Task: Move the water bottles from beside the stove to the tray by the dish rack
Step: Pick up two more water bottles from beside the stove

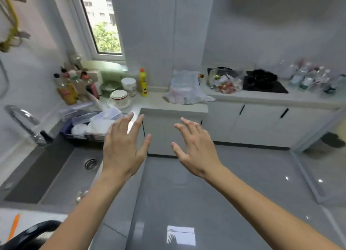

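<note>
Hands: your left hand [122,146] and right hand [194,148] are both raised in front of you, fingers spread and straight, each grip apart and holding nothing.
Water bottles: a blurred cluster of clear bottles [314,77] stands on the tabletop [262,97] just right of the black stove [264,83], at the far right. You cannot count them; motion blur smears their outlines together.
Dish rack: the dark rack [84,128] sits beside the sink [61,171], loaded with clear plastic boxes and white items. Your left hand covers its right end.
Tray: you cannot make out a tray by the rack; that spot lies behind your left fingers.
Bags: a white plastic bag [185,88] and a clear bag of rubbish [224,81] lie between the corner and the stove, the clear bag covering the stove's left edge.
Corner: a yellow bottle [143,82] stands near stacked bowls [121,96].
Bottom left: a dark curved object [35,231] is cut off by the frame edge.
</note>
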`<state>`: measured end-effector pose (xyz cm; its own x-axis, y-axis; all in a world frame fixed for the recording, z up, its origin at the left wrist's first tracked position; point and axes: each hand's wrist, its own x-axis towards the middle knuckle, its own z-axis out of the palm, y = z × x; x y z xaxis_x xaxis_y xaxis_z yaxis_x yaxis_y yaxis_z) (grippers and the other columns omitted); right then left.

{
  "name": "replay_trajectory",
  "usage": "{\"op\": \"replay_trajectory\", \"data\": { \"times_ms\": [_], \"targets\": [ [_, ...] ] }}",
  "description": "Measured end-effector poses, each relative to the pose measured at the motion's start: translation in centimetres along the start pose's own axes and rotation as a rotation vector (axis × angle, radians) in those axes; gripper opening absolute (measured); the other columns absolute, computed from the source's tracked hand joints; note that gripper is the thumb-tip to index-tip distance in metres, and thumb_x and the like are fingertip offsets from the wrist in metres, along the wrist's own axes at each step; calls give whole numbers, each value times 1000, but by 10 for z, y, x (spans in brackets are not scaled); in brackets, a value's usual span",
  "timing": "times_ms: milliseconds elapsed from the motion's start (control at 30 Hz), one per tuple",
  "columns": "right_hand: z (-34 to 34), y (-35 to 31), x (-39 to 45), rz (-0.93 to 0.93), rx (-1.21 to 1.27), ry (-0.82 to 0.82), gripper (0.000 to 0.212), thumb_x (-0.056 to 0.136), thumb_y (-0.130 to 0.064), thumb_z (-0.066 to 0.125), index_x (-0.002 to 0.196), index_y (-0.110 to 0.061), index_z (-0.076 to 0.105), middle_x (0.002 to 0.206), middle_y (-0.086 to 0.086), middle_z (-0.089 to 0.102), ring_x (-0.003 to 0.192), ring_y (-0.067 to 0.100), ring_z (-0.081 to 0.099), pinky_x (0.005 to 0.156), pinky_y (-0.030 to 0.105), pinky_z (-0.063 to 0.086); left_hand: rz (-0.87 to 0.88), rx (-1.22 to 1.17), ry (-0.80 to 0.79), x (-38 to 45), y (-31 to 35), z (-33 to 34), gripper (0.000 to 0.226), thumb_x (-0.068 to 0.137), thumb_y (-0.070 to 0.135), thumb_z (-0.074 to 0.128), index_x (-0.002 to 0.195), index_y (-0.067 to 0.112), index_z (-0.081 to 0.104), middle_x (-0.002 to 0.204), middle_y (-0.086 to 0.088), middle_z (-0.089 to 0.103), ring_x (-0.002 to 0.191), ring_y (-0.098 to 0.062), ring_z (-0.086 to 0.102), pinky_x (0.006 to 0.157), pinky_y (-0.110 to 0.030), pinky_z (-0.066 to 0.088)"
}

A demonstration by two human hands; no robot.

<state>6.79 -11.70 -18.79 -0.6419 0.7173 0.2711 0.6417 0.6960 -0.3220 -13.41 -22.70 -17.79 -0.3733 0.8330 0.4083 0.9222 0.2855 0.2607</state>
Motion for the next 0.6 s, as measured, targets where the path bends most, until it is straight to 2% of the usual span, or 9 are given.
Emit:
{"op": "replay_trajectory", "data": {
  "times_ms": [267,433,600],
  "targets": [
    [-78,203,9,307,-89,73,61,99,-55,44,152,-25,44,164,1,37,149,21,34,119,44,36,283,-84,-109,132,181,110,64,99,58,41,154,25,47,152,-5,50,140,-29,45,111,-48,44],
    [-98,299,23,473,-124,108,64,97,-58,38,151,-25,45,162,1,40,147,22,37,118,44,35,430,-132,-198,202,259,179,64,101,61,37,154,26,45,154,-4,49,144,-29,43,115,-50,41],
    [-102,391,56,600,-168,137,58,101,-55,45,151,-26,45,160,0,42,145,22,38,118,43,35,536,-216,-232,281,330,258,65,101,61,36,156,27,45,154,-6,50,144,-29,43,116,-49,40]
  ]
}}
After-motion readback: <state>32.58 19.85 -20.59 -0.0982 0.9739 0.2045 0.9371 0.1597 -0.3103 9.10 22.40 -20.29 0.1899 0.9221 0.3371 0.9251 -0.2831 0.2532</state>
